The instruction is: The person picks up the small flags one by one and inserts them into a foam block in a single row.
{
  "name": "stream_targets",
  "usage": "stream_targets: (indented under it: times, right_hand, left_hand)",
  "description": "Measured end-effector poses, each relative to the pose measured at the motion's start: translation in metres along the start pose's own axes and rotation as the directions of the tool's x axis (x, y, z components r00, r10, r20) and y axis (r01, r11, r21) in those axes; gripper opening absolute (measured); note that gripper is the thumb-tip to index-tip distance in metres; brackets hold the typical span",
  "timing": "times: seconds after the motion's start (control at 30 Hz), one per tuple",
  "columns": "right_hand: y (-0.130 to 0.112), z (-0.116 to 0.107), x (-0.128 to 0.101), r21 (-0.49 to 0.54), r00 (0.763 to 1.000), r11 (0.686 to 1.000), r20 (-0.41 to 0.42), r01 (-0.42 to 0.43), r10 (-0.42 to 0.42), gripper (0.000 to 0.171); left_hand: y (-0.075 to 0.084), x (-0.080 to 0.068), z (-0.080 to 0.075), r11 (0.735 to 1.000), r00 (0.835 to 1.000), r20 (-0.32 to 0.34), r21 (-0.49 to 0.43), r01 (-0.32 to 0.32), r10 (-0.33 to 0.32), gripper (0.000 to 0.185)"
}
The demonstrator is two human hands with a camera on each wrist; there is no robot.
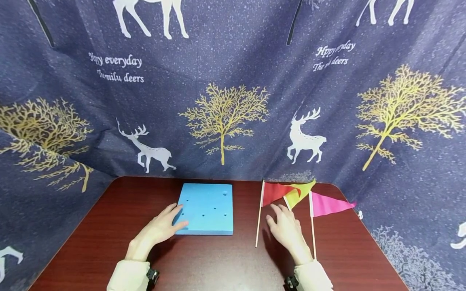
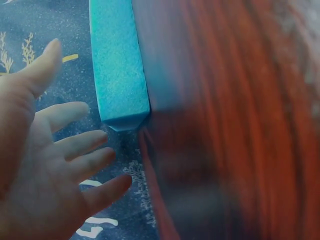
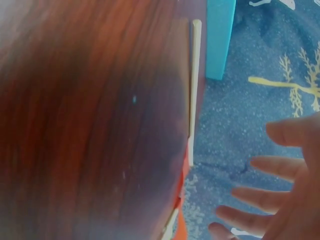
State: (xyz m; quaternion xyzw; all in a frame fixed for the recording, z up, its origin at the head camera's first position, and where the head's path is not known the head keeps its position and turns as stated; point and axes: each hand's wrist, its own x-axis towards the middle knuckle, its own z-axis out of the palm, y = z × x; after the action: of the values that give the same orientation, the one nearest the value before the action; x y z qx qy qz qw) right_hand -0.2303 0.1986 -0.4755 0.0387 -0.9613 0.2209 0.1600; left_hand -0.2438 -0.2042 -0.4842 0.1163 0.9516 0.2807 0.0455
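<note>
A flat blue foam block with several small holes lies on the dark wooden table. My left hand rests open at the block's near left corner, fingers spread; the left wrist view shows the same open hand beside the block's edge. Right of the block lie three small flags on thin sticks: red, yellow and pink. My right hand hovers open between the red and pink flags, over the yellow flag's stick. The right wrist view shows spread fingers and the red flag's stick.
A dark blue curtain printed with deer and golden trees closes in the table at the back and both sides. Bare tabletop lies in front of the block and between the two hands.
</note>
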Motion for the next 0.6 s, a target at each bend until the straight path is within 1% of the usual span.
stream_targets:
  times: [0.1,0.2,0.4,0.6]
  right_hand:
    - [-0.002,0.005,0.001,-0.012,1.0,1.0,-0.012,0.015,-0.015,0.04]
    - [-0.004,0.009,0.004,-0.015,1.0,1.0,0.005,0.003,-0.003,0.039]
    - [-0.01,0.013,0.011,-0.004,0.993,0.997,0.093,-0.074,0.074,0.039]
    - [-0.015,0.012,0.02,-0.003,0.98,0.995,0.176,-0.099,0.098,0.037]
  left_hand:
    - [0.0,0.0,0.002,1.0,1.0,0.014,-0.015,0.005,-0.005,0.076]
    - [0.001,0.0,0.001,0.999,1.0,0.023,-0.032,0.002,-0.001,0.076]
    - [-0.002,0.0,-0.001,0.999,0.999,0.031,-0.045,-0.018,0.019,0.073]
    - [-0.006,0.003,-0.001,0.999,0.999,0.035,-0.036,-0.012,0.013,0.069]
